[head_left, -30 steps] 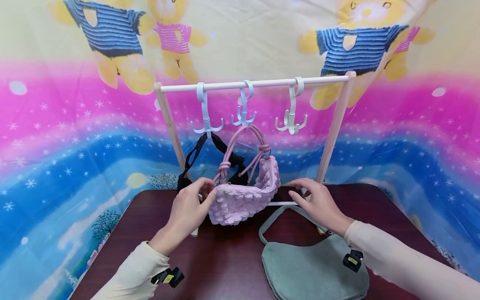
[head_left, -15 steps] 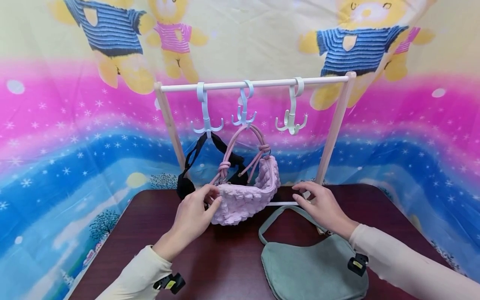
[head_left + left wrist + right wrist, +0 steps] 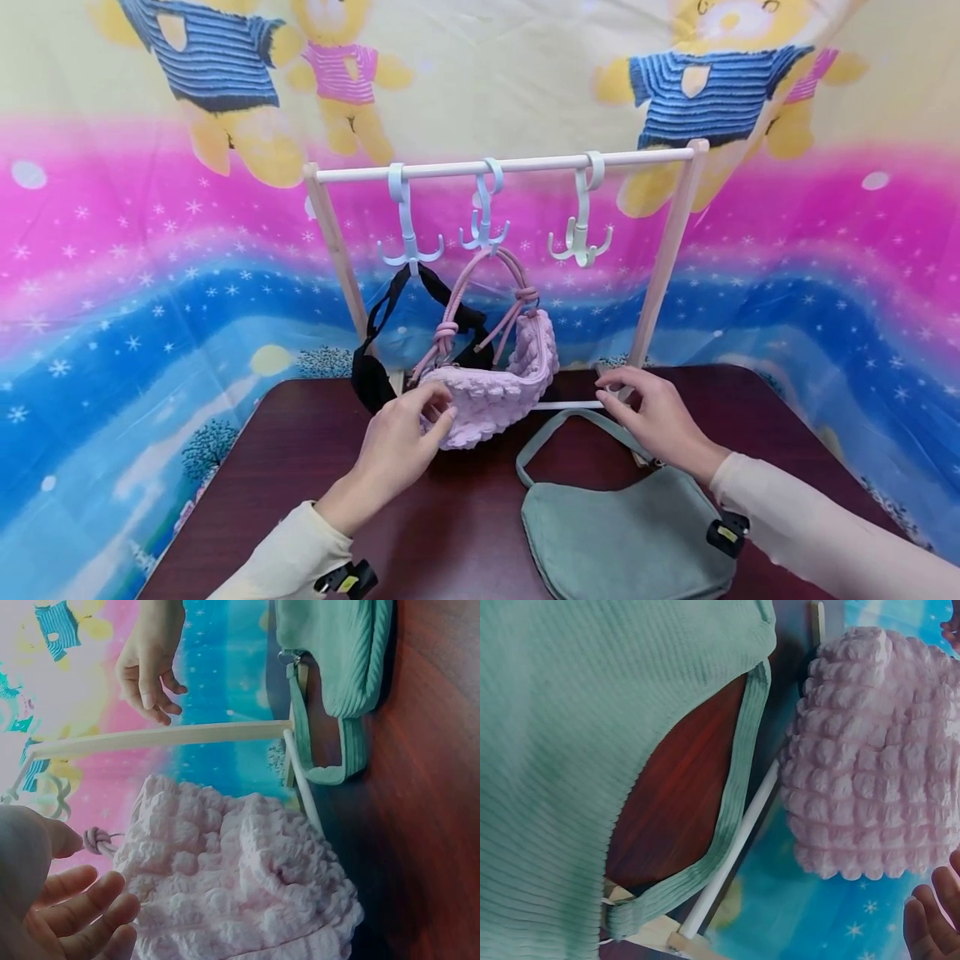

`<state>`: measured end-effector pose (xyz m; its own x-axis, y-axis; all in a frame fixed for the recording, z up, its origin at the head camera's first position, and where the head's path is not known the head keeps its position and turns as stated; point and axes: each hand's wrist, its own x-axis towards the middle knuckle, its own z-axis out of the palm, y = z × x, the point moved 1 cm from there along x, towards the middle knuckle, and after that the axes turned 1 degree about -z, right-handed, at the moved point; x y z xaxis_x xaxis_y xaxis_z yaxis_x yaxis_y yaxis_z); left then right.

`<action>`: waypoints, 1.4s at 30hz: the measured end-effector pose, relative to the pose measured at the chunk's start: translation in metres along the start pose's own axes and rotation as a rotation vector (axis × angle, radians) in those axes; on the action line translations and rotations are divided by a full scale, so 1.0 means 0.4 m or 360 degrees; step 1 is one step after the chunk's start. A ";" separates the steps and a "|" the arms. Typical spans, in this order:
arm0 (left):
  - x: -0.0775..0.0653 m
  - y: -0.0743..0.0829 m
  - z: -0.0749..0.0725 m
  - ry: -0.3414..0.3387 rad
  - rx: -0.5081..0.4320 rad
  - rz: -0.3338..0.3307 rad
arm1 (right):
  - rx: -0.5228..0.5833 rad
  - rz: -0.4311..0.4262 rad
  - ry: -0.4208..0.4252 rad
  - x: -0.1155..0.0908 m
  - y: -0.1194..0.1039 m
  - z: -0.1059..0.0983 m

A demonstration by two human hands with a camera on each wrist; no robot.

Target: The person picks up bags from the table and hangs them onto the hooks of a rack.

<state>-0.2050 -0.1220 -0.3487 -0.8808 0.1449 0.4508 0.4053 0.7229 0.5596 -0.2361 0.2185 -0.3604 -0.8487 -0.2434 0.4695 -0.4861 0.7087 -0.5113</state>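
Both hands (image 3: 397,442) (image 3: 663,421) have drawn back from the lilac bag (image 3: 491,404).

A dark-red table (image 3: 450,542) stands before a creased backdrop (image 3: 495,83) printed with bears (image 3: 712,96), snowflakes (image 3: 59,367) and trees (image 3: 212,446).

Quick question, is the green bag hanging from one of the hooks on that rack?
No, the green bag lies on the table, its strap below the hooks and looped over none.

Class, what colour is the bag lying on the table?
Greyish green; the bag shows best in the head view.
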 end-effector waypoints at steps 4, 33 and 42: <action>-0.010 -0.003 0.013 -0.0014 0.0010 0.0015 | -0.0003 0.0022 -0.0005 -0.009 0.008 -0.002; -0.044 0.004 0.092 -0.0060 0.0041 0.0109 | 0.0012 0.0045 0.0016 -0.049 0.062 -0.004; -0.053 0.003 0.110 -0.0147 0.0061 0.0105 | -0.0008 0.0089 -0.0004 -0.052 0.075 -0.005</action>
<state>-0.1964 -0.0943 -0.3882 -0.8721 0.2533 0.4187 0.4549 0.7350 0.5029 -0.2327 0.2461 -0.3839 -0.8751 -0.2047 0.4384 -0.4366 0.7248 -0.5330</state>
